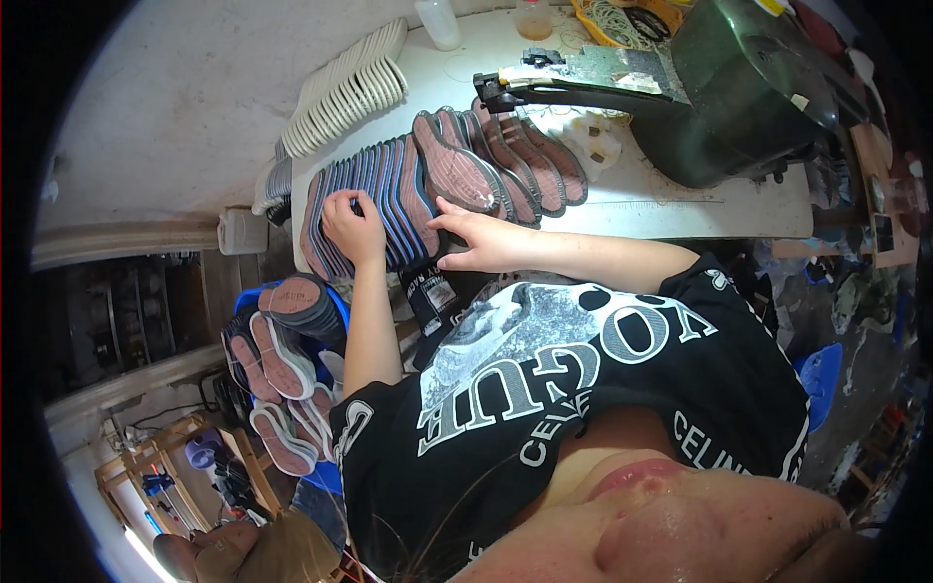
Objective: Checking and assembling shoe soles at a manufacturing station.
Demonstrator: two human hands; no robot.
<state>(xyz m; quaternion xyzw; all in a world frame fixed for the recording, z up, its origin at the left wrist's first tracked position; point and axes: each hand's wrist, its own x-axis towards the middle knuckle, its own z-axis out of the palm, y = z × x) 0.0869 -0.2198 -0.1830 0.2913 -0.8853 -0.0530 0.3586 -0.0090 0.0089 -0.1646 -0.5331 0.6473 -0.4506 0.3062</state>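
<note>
A tight row of shoe soles point(374, 170), pinkish-brown with dark and blue edges, stands on the white table near its left front edge. My left hand point(354, 229) is on this row, its fingers curled in over the soles' edges; exactly how many it grips is hidden. At the right end of the row, my right hand point(481, 239) reaches in from the right, fingers stretched and thumb apart, its fingertips against the last sole. Just beyond them, more dark-edged soles point(457, 173) lean over one another in a fanned pile.
A green machine point(729, 107) with a long arm stands at right on the table point(700, 214). Pale soles point(355, 87) line the back left. Bottles point(439, 24) and a yellow basket point(637, 15) sit behind. At lower left, a blue crate point(335, 301) holds soles; a person point(262, 554) is beyond.
</note>
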